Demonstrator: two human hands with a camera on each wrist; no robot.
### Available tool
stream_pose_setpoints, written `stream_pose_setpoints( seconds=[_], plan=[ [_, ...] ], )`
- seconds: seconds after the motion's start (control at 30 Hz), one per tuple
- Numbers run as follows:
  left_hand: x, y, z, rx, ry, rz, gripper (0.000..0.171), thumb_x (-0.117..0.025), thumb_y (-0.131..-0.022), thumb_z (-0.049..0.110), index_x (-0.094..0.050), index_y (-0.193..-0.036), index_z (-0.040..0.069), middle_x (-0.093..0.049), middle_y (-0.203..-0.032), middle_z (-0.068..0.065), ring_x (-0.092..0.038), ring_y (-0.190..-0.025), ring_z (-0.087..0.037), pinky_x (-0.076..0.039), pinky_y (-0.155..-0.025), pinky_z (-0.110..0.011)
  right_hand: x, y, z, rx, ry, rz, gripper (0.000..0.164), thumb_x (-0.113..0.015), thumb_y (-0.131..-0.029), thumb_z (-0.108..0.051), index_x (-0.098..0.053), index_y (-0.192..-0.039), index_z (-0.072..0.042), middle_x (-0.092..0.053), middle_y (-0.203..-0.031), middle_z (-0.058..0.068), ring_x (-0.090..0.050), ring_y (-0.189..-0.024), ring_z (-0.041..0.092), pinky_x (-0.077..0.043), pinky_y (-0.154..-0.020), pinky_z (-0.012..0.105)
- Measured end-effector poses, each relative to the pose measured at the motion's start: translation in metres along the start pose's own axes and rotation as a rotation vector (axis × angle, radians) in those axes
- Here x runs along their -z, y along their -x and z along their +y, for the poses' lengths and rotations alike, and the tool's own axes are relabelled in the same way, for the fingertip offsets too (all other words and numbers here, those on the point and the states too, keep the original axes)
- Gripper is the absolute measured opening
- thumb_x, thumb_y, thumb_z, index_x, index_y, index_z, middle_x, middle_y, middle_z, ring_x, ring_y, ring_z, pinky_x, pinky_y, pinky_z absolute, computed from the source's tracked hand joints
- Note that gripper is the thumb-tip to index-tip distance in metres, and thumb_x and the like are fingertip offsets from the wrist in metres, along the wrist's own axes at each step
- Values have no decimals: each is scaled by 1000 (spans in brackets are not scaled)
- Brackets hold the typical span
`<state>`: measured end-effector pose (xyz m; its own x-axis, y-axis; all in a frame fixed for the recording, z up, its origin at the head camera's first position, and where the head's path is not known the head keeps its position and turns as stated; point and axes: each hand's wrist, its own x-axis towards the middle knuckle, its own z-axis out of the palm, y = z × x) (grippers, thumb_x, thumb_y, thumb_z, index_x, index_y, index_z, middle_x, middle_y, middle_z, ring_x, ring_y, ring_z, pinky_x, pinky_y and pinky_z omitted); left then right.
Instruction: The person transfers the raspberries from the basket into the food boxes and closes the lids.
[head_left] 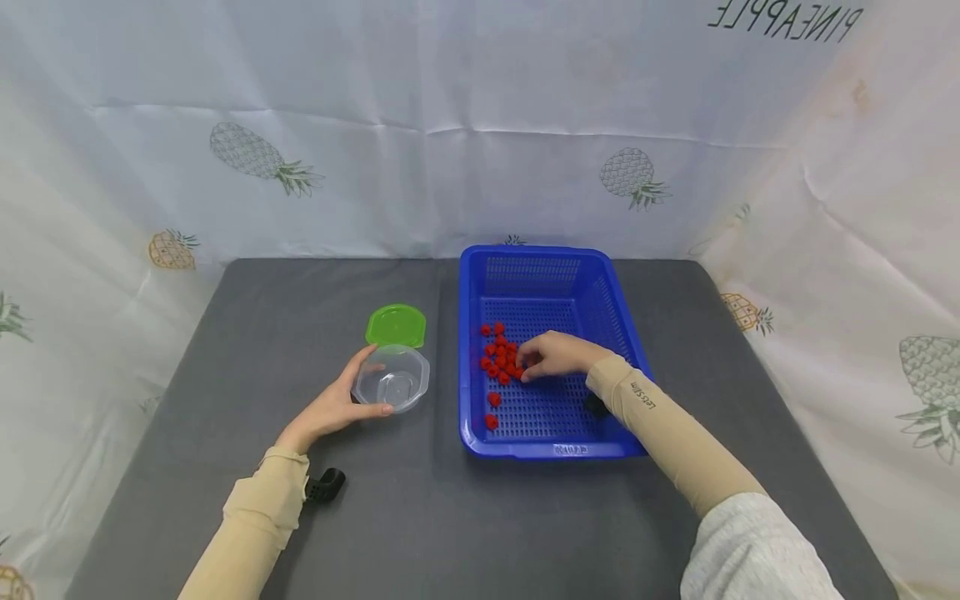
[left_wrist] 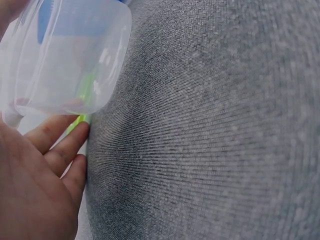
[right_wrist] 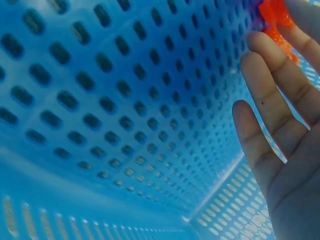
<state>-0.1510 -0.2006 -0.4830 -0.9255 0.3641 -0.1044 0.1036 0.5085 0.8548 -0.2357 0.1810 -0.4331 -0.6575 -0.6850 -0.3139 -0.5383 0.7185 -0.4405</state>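
In the head view my left hand [head_left: 335,410] holds a clear plastic container [head_left: 396,385] by its sides, thumb at the near rim and fingers at the far left. Nothing shows inside the container. My right hand [head_left: 557,353] reaches down into a blue perforated basket [head_left: 547,414], at the right edge of a cluster of small red berries [head_left: 500,361]. The right wrist view shows a red berry [right_wrist: 275,12] pinched between thumb and index finger, the other fingers stretched out over the basket floor. More red lies just behind those fingers.
A green lid [head_left: 396,325] lies behind the container on the grey table [head_left: 375,533]. Two berries sit apart near the basket's front left. A black strap piece [head_left: 326,485] shows beside the left wrist. Pineapple-printed white cloth [head_left: 450,183] hangs around the table.
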Motion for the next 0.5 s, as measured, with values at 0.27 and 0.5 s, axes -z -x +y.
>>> stream_pose_setpoints(
  seconds=[0.27,0.5],
  plan=[
    [3,-3,1,15,-23,19,103,-78,-72,36,-11,-149,22,-46,-141,-12,-32,-136,-37,-26,-105,-59,10,5,-6,-3,-66,52,22,-68,-84,-32,-68,-98,-16,-66,-85,-7,-57,-76,8,-49,-73,26],
    [-3,-3,1,-12,-7,33,103,-79,-72,33,-13,-149,20,-47,-139,-13,-38,-133,-35,-27,-106,-57,14,13,-11,7,-93,97,23,-68,-84,-33,-68,-102,-18,-67,-92,-7,-59,-83,8,-51,-78,28]
  ],
)
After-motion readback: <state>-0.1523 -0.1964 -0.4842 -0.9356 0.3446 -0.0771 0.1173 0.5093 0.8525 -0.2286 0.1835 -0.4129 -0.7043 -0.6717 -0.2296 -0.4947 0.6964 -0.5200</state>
